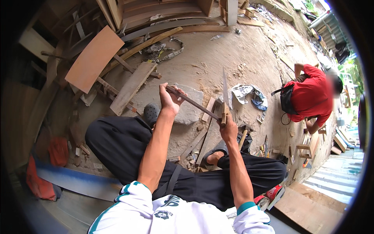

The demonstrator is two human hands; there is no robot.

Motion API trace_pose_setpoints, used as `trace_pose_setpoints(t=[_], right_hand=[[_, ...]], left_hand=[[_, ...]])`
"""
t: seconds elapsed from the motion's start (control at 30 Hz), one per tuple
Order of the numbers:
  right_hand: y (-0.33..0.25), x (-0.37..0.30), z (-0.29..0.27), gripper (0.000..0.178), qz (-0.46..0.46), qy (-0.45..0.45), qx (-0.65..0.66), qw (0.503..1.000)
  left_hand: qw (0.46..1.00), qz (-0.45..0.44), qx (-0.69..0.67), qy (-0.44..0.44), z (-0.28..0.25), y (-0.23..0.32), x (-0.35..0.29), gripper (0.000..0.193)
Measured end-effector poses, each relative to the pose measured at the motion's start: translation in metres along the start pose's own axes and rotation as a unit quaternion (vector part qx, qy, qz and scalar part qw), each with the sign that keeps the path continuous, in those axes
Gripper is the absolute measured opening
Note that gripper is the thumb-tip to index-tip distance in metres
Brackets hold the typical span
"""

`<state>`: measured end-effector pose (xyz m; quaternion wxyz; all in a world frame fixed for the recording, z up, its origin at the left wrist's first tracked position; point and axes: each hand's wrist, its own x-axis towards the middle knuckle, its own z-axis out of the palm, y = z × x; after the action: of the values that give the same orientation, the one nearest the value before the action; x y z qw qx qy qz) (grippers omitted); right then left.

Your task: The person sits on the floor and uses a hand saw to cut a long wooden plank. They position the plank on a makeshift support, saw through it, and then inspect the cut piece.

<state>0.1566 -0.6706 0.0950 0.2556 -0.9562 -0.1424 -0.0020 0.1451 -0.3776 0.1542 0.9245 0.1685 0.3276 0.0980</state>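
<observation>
My left hand (169,100), palm up, curls its fingers round the far-left end of a thin dark wooden strip (194,104). The strip slants down to the right, and its other end meets my right hand (229,129). That hand is closed round the wooden handle of a handsaw (225,91), whose narrow, tapering blade points up and away from me. Whether the right fingers also grip the strip's end, I cannot tell. Below the strip, between my feet, lies a pale flat stone block (187,111) on the dirt ground.
Wood offcuts (193,144) and a hammer (243,138) lie near my right foot. Crumpled plastic (243,93) sits past the saw. Planks (132,87) and an orange-brown board (94,58) are piled at left. A person in red (313,93) bends over at right, beside a small wooden frame (307,146).
</observation>
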Motion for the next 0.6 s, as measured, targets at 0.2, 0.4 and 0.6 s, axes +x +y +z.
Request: trace_pose_setpoints(t=[0.2,0.4,0.6], right_hand=[[-0.019,0.022,-0.038,0.037,-0.062,-0.04,-0.043,0.996],[-0.035,0.033,-0.059,0.04,-0.076,-0.093,-0.097,0.988],[-0.051,0.039,-0.065,0.04,-0.078,-0.135,-0.12,0.98]], left_hand=[[0.997,0.056,-0.049,0.026,-0.018,-0.003,0.006,0.044],[0.992,0.079,-0.058,0.077,-0.049,-0.017,0.022,0.053],[0.99,0.041,-0.059,0.124,-0.067,-0.017,0.03,0.052]])
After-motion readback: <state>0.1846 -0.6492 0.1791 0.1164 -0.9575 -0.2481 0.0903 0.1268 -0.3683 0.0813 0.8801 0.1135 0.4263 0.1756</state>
